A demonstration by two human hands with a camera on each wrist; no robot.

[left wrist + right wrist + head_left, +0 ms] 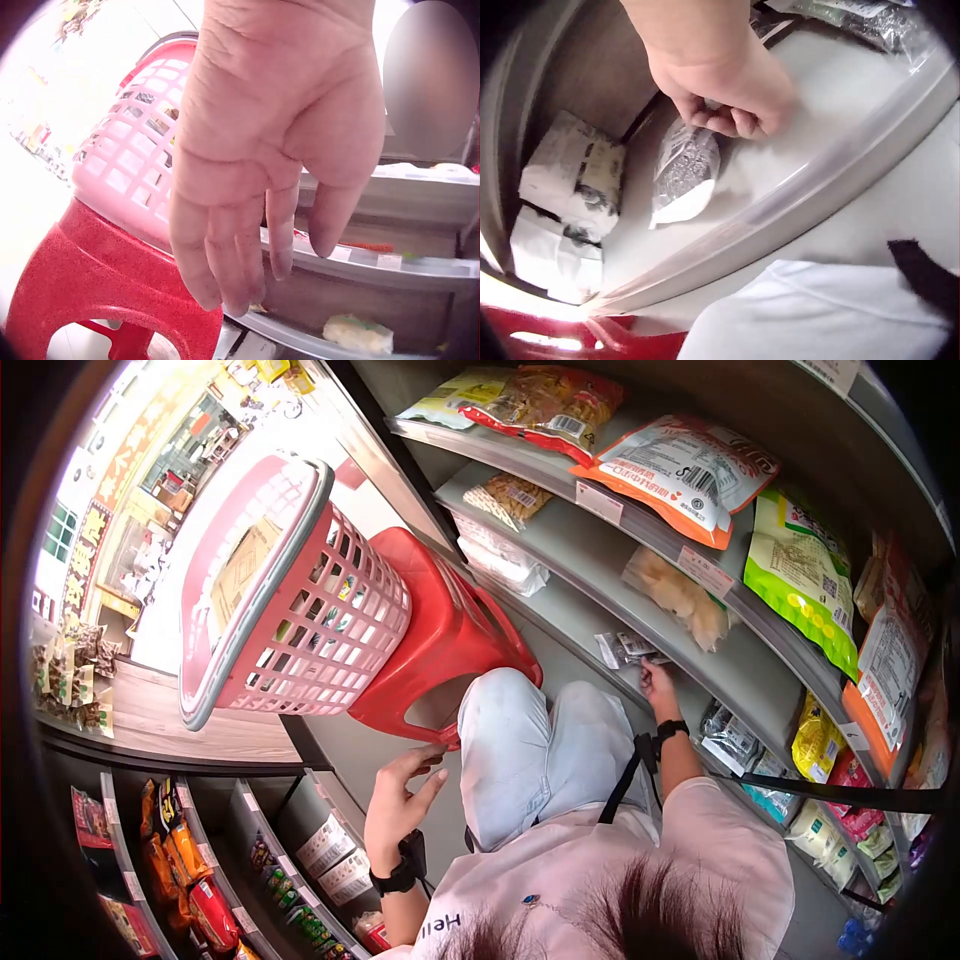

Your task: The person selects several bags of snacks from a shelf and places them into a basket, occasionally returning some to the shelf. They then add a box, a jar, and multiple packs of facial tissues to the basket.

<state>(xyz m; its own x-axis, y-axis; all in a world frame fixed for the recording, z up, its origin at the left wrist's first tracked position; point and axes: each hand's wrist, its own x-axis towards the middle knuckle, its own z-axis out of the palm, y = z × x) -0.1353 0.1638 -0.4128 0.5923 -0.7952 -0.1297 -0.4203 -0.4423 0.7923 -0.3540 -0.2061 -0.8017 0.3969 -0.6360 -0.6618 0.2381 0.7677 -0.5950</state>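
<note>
My right hand (657,690) reaches onto a low shelf, its fingers curled and pinching one end of a small clear plastic packet (686,172). The packet has dark grey contents and a white label, and its far end slants down close over the pale shelf board (772,184). In the right wrist view the fingertips are partly hidden by the hand. My left hand (400,805) hangs in the air beside my knee, fingers loosely extended, with nothing in it. Nearest to it is the red plastic stool (440,630), which bears a pink basket (398,595).
White wrapped packs (570,172) stand at the shelf's end. Above, an orange-and-white bag (680,475) and a green bag (800,575) lie on the upper shelf, whose edge overhangs my right arm. Another shelf rack with orange packets (170,860) stands at the lower left.
</note>
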